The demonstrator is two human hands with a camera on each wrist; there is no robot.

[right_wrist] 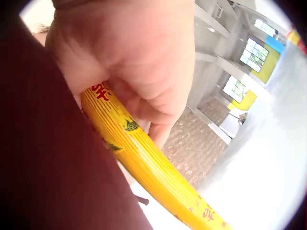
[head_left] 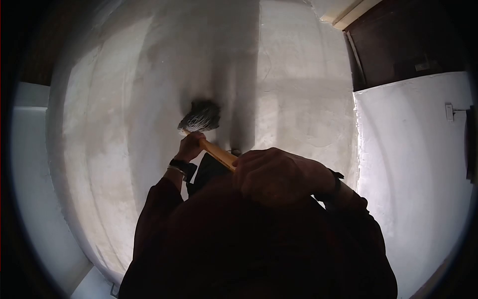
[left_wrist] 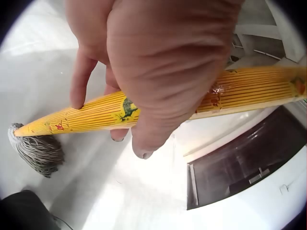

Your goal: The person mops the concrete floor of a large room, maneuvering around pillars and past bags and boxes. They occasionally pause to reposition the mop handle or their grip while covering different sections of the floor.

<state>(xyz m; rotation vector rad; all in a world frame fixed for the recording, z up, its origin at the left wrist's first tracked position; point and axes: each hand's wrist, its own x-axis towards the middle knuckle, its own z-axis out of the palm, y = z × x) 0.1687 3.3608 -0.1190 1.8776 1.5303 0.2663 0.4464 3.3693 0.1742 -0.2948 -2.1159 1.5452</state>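
A mop with a yellow patterned handle [left_wrist: 86, 115] slants down from my body to the floor. Its grey string head [head_left: 201, 117] rests on the floor ahead of me. My left hand [head_left: 190, 146] grips the handle on the stretch nearer the strings, with thumb and fingers on either side of it in the left wrist view. Higher up, close against my dark clothing, my right hand [head_left: 274, 174] wraps round the handle. Red characters and green prints mark the handle [right_wrist: 148, 165] in the right wrist view, where the palm covers its upper part.
A pale concrete floor [head_left: 199, 50] stretches ahead, with bands of light and shadow. To the right runs a white wall [head_left: 413, 149] beside a dark door [head_left: 408, 45]. Another white wall [head_left: 32, 149] is on the left. Windows [right_wrist: 254, 55] and a brick surface [right_wrist: 192, 139] show farther off.
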